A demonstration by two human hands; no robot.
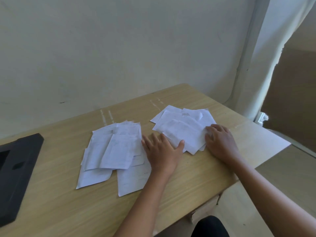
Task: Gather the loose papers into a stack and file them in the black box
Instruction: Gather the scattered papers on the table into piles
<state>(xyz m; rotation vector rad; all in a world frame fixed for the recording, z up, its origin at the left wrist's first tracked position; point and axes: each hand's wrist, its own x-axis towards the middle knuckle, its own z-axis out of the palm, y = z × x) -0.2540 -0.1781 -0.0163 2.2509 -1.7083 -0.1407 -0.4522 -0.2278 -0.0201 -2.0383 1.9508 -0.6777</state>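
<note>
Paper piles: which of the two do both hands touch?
The right pile: left hand and right hand flank it. The left pile lies nearer the black box.

A pale wall rises behind the wooden desk.

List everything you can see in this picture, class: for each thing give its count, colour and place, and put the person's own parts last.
left pile of papers: one loose pile, white, middle of the table
right pile of papers: one loose pile, white, further back and to the right
black box: one, black, left edge of the table, partly out of view
table: one, light wood
wall: one, off-white, behind the table
cardboard: brown sheet, far right
left hand: one, flat between the two piles, thumb on the right pile's edge
right hand: one, fingers resting on the right pile's right side
</note>
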